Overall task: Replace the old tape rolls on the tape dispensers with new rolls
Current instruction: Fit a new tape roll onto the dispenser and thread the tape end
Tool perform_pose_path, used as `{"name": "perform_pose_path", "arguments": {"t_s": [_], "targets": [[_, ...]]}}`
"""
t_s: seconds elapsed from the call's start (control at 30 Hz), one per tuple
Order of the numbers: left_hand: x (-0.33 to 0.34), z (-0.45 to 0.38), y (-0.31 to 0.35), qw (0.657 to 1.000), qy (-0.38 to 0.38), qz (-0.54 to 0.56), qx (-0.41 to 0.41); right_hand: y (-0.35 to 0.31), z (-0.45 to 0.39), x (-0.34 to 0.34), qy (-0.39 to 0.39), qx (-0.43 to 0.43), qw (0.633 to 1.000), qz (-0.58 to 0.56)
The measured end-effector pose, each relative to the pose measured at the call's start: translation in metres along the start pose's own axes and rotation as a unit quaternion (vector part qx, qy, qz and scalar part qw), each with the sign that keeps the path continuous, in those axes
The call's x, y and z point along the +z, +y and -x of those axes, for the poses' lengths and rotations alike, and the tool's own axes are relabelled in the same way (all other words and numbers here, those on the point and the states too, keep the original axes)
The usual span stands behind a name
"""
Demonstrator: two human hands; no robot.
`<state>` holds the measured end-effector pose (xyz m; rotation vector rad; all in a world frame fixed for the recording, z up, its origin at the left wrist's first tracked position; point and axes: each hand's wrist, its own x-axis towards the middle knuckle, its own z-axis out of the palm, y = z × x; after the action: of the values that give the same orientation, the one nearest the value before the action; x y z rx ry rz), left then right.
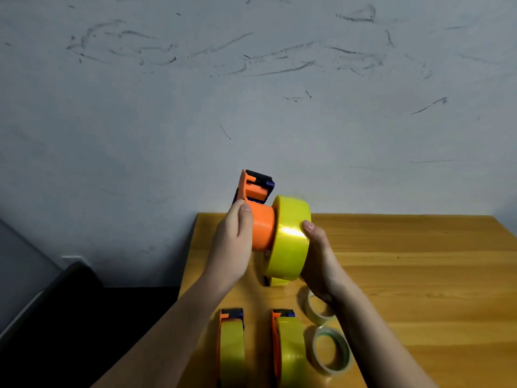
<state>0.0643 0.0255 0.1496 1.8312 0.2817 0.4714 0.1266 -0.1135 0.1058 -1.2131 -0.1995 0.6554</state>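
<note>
Against scuffed wall, prob. wood table.

From where I stand, the left hand covers the near side of the orange dispenser, so how its fingers lie behind it can't be told. The right hand hides the far face of the yellow tape roll, and something dark under that roll is too covered to name. Two loaded dispensers run off the bottom edge. The right forearm crosses part of a near-empty clear roll.
</note>
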Motion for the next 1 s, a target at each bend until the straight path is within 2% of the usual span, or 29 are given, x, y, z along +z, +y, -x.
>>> {"name": "perform_pose_path", "arguments": {"t_s": [0.17, 0.27, 0.37, 0.47, 0.53, 0.6, 0.73, 0.83, 1.0], "targets": [[-0.002, -0.001, -0.007, 0.994, -0.009, -0.091, 0.059, -0.005, 0.009, -0.001, -0.043, -0.004, 0.999, -0.026], [0.001, -0.001, -0.004, 0.995, -0.005, -0.088, 0.045, -0.006, 0.011, 0.001, -0.058, 0.010, 0.998, -0.036], [0.006, 0.002, 0.001, 0.999, -0.008, 0.004, -0.037, -0.004, 0.011, 0.009, -0.066, 0.021, 0.997, -0.038], [0.014, 0.007, 0.001, 0.980, -0.036, 0.151, -0.124, -0.002, 0.009, 0.017, -0.033, 0.027, 0.999, -0.002], [0.017, 0.008, -0.001, 0.959, -0.070, 0.234, -0.144, 0.001, 0.007, 0.020, -0.018, 0.014, 1.000, 0.020], [0.014, 0.008, 0.001, 0.947, -0.089, 0.282, -0.126, 0.004, 0.006, 0.020, -0.009, -0.015, 0.999, 0.037], [0.010, 0.011, 0.004, 0.955, -0.131, 0.256, -0.078, 0.004, 0.009, 0.024, -0.035, -0.047, 0.998, 0.028], [0.012, 0.015, 0.001, 0.952, -0.153, 0.247, -0.097, 0.007, 0.012, 0.027, -0.044, -0.058, 0.997, 0.025], [0.006, 0.015, 0.002, 0.956, -0.179, 0.214, -0.093, 0.000, 0.015, 0.039, -0.003, -0.077, 0.996, 0.053]]}}
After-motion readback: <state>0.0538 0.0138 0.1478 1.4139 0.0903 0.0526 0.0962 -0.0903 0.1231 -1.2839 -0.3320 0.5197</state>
